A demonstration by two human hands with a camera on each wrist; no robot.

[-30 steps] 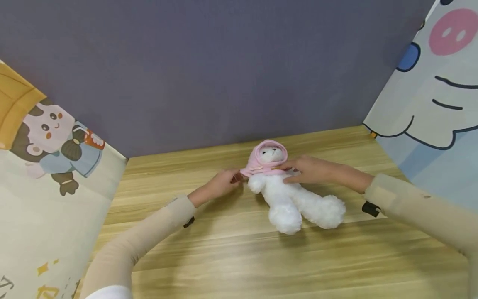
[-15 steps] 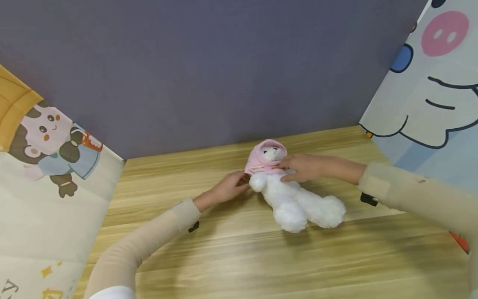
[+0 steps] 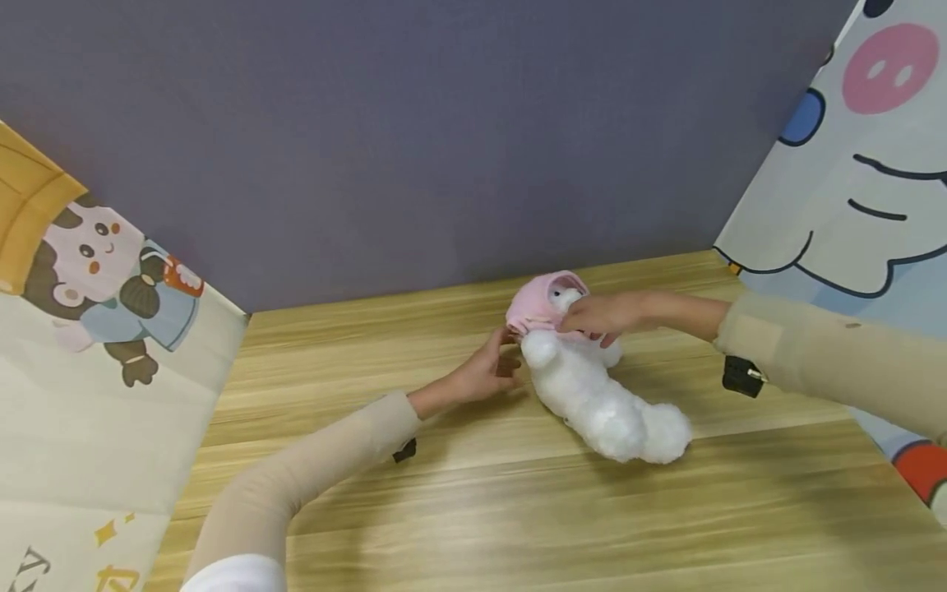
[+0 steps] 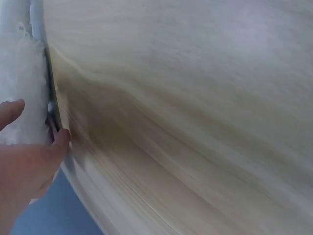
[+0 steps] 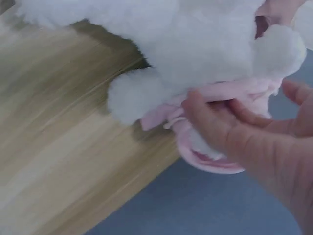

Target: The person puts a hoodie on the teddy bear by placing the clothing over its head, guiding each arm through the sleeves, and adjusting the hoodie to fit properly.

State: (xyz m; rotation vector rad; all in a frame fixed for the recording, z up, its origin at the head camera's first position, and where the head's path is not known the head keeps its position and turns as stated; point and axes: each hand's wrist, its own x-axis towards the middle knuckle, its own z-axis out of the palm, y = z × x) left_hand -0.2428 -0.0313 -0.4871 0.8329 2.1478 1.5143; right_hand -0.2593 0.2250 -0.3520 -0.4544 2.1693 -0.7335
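Observation:
In the head view a white plush bear (image 3: 577, 386) wearing a pink hood (image 3: 533, 306) lies on the wooden table. My right hand (image 3: 610, 316) is over the front of the hood, below the bear's face. In the right wrist view its fingers (image 5: 205, 117) pinch the hood's lower edge. My left hand (image 3: 484, 370) is beside the bear's arm, with fingers spread and one fingertip reaching the hood's back corner. The left wrist view shows that thumb and a finger apart beside the white fur (image 4: 24, 83). Part of the bear's face is hidden behind my right hand.
Wood-grain tabletop (image 3: 459, 510) extends around the bear. A grey-blue panel (image 3: 444, 148) stands behind it. Printed cartoon panels flank the table at the left (image 3: 89, 395) and the right (image 3: 851, 247).
The bear has turned onto its side, its legs now overlapping, and its hooded head has shifted right. My left hand has followed to the right and spread its fingers; the right stays at the hood.

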